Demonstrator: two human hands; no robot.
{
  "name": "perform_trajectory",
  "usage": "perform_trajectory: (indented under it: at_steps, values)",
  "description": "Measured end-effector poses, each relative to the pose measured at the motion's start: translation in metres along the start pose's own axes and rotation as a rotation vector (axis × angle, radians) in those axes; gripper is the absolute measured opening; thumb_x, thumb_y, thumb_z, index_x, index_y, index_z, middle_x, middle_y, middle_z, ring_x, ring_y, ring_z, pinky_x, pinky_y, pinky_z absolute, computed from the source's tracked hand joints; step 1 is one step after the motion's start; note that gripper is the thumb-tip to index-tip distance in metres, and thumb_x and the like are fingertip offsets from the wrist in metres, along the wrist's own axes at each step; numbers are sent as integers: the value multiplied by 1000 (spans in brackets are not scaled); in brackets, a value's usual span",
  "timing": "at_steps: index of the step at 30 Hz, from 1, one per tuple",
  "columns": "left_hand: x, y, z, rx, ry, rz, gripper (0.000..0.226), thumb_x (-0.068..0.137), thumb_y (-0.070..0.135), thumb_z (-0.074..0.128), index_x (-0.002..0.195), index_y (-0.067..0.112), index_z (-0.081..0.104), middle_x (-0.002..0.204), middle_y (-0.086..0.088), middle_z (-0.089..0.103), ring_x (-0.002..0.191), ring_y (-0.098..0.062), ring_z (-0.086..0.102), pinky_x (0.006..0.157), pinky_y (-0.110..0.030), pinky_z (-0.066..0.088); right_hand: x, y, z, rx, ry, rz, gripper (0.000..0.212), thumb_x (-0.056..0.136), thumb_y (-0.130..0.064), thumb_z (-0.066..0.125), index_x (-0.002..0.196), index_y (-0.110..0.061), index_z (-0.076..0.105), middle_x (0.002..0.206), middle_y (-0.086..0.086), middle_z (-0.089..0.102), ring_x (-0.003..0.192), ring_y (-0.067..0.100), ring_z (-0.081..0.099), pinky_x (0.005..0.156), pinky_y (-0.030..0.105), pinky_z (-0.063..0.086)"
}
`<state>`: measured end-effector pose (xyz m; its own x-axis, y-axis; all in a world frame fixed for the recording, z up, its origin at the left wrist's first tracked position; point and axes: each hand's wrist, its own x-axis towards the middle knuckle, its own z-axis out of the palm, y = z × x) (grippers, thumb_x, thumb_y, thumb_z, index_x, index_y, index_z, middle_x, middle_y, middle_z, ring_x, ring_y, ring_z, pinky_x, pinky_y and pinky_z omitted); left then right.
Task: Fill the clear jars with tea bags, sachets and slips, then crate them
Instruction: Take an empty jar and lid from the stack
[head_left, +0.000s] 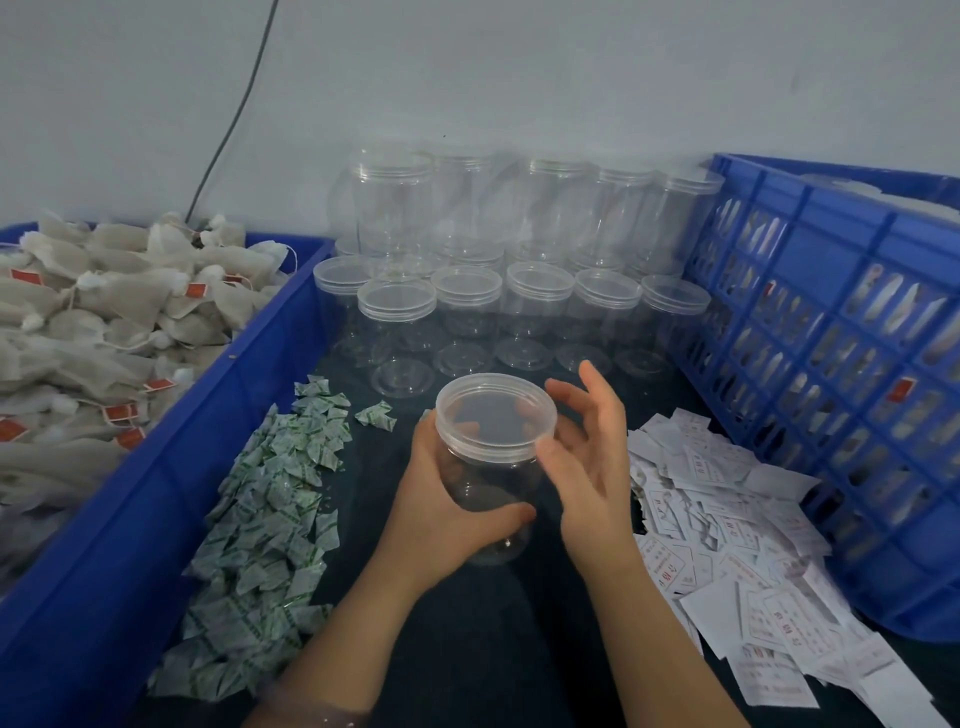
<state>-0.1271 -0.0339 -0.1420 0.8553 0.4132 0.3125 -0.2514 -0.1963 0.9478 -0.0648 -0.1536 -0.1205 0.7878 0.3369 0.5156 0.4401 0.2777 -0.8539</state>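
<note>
Left hand (441, 512) grips the empty clear jar (485, 480) over mid-table (467, 649); right hand (587, 457), fingers spread, touches the lid (493, 415). Uncapping, I'd say. Next: twist it off, then fill from the tea bags (104, 322).

Cannot read the print on the slips (727, 519), nor the green marks on the sachets (270, 493): too small and smeared. Same with the red tags among the tea bags (104, 312). Cropped by the left and bottom edges: the blue bin (156, 493) holding them. Cropped at the right edge: the blue crate (841, 228), with pale shapes glimpsed only through its slots, not identifiable. Hard to count the stacked jars (519, 296) at the back, blurred along the upper row. Seen only through the clear jar (488, 483), distorted: fingertips of the left hand (436, 509). Unclear whether the right hand (587, 467) touches the lid (493, 415) beyond the thumb. Both forearms cut off at the bottom.
</note>
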Motion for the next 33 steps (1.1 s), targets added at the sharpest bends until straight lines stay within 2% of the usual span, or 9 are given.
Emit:
perform_trajectory:
  at_steps: [2,5,9,12,15,17,23,29,33]
  values:
    - [0,0,0,15,-3,5,82,44,32,84,116,39,43,112,24,62,109,0,60,87,-15,47,2,-1,-2,10,46,5,64,77,-37,62,135,-31,36,131,4,50,109,-3,59,88,17,48]
    - [-3,1,5,19,-27,22,85,47,26,85,119,42,42,117,25,61,110,2,60,86,-12,46,1,-2,-1,-127,-38,53,88,60,-50,71,137,-40,30,131,-3,47,119,3,54,96,21,47]
    - [-6,3,5,9,-49,34,86,51,20,83,124,35,42,117,30,60,108,7,59,81,-5,45,2,-1,2,-221,-78,88,109,43,-58,81,133,-56,20,125,-21,45,121,-3,49,95,9,41]
    - [-4,2,4,10,-64,12,87,50,23,85,124,38,42,119,25,61,111,2,60,85,-11,47,2,-3,0,-216,-51,43,104,53,-52,81,138,-51,20,120,-27,53,120,-2,53,96,12,42]
    - [-4,-1,3,56,-89,3,96,49,22,89,129,40,40,124,16,60,119,-5,57,94,-25,50,2,-8,-4,-138,7,-23,89,69,-44,71,145,-31,27,127,-12,60,122,11,57,102,30,46]
    - [-4,-2,2,91,-80,3,102,47,28,88,133,42,36,127,14,56,122,-4,53,101,-32,47,3,-10,-7,-83,61,-31,84,72,-42,66,145,-22,30,132,0,58,123,14,57,101,34,47]
    - [-4,1,3,108,-75,-15,101,46,32,85,133,44,35,129,8,54,123,-6,52,104,-40,45,3,-7,-4,-76,118,52,75,61,-46,74,129,-33,45,130,-5,57,123,8,56,104,41,47]
    - [-4,3,-1,137,-65,-37,97,42,44,83,125,53,33,124,22,51,116,9,50,96,-18,43,10,2,-15,-44,282,67,72,63,-47,74,129,-37,47,128,-12,52,111,-12,55,82,5,46]
    - [-3,4,-4,126,-73,-51,97,43,44,83,124,56,32,125,23,51,116,12,49,97,-18,42,14,13,-23,-99,391,135,59,71,-30,79,124,-36,53,125,-17,49,99,-30,47,76,1,43]
